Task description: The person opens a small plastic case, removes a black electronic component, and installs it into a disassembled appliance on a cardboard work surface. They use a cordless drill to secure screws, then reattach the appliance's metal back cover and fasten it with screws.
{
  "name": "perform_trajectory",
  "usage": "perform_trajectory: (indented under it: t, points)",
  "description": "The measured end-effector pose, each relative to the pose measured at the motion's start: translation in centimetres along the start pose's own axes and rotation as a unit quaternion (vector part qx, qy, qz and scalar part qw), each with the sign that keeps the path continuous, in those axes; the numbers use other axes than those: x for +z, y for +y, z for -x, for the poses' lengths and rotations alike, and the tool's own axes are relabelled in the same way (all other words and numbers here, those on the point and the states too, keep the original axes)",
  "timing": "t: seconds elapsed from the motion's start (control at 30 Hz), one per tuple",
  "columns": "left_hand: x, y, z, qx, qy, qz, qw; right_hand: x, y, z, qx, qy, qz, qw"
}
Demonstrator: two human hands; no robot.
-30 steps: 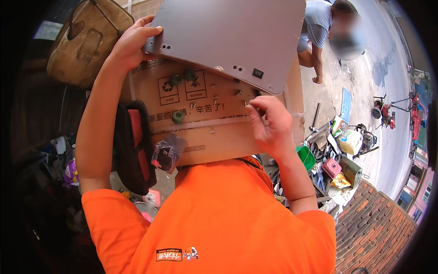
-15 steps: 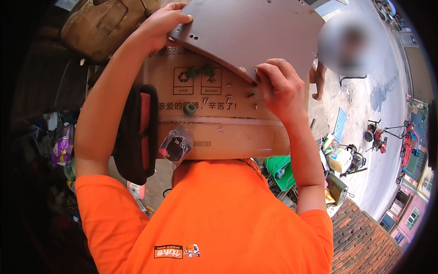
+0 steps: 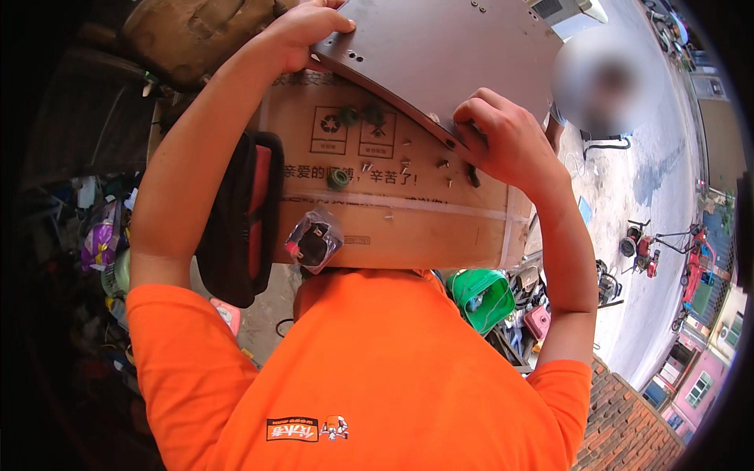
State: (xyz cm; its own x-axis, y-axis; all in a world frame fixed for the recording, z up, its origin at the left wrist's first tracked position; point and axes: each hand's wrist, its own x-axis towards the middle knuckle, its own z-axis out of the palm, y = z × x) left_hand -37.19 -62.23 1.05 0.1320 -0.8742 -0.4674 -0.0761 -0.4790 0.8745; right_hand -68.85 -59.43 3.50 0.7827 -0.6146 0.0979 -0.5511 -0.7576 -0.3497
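Observation:
My left hand (image 3: 312,31) grips the far left corner of a flat dark grey panel (image 3: 440,59), thumb on top and fingers beneath. The panel has screw holes and is tilted over a cardboard box (image 3: 424,235). At its near right corner my right hand (image 3: 510,137) is closed, fingertips pinched against the edge; whatever they pinch is hidden. A small dark piece (image 3: 473,175) shows just below that hand. Several small screws (image 3: 405,166) lie on the cardboard, with a green roll (image 3: 338,180) and a clear plastic bag (image 3: 315,240) holding a black part.
A black and red zip case (image 3: 250,216) stands at the box's left side. Beyond it lies a dirty brown case (image 3: 184,39). A green bucket (image 3: 481,301) sits below right among clutter. Another person (image 3: 601,82) is at the far right.
The panel and both hands appear shifted slightly right in view, along with the box. My right hand's fingers have curled more at the panel's corner, and a small dark piece now shows below them.

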Motion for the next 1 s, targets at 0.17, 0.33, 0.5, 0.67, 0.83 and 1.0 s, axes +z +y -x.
perform_trajectory:
  t: [0.17, 0.33, 0.5, 0.67, 0.83, 1.0]
  points:
    - [0.0, -0.6, -0.3, 0.012, -0.001, 0.013, 1.0, -1.5, -0.7, -1.6, 0.018, -0.094, 0.046, 0.994]
    - [0.0, -0.6, -0.2, 0.005, -0.004, 0.011, 1.0, -1.8, -1.2, -2.6, 0.017, -0.147, 0.12, 0.982]
    - [0.2, -0.2, 0.0, 0.0, -0.004, -0.014, 1.0, -1.6, -1.9, -3.2, 0.027, -0.189, 0.166, 0.968]
    - [0.4, 0.2, -0.4, -0.011, 0.007, 0.009, 1.0, -1.6, -2.2, -3.1, 0.062, -0.192, 0.18, 0.963]
    - [0.3, 0.3, -0.6, -0.026, -0.001, 0.016, 1.0, -2.0, -2.7, -1.7, 0.068, -0.085, 0.135, 0.985]
    - [0.7, 0.7, -0.3, -0.019, 0.015, 0.001, 1.0, 3.4, -5.2, 2.7, 0.034, 0.013, -0.161, 0.986]
